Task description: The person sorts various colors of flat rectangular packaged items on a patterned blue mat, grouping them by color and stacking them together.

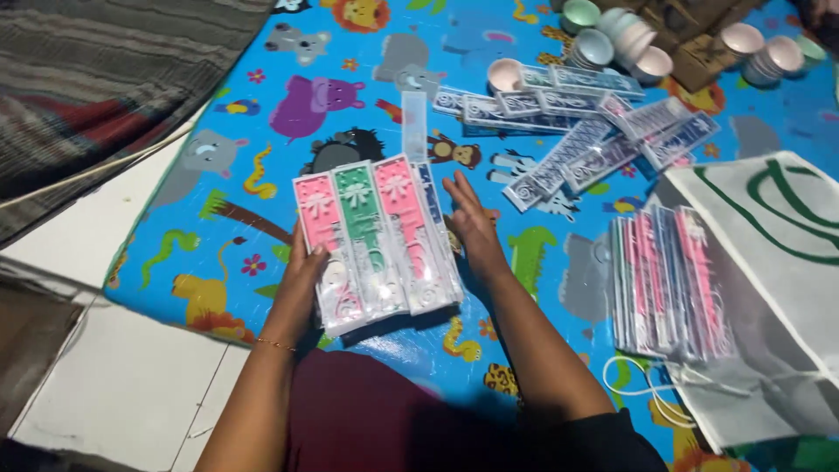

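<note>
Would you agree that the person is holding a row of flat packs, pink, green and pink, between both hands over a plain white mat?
Not quite: the mat is bright blue with cartoon animals, not plain white, as the head view shows. The rest holds: the left hand and right hand hold the row of flat packs, pink, green and pink, between them.

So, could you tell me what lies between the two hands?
In the head view, a fanned row of pink and green packs spans from the left hand to the right hand.
</note>
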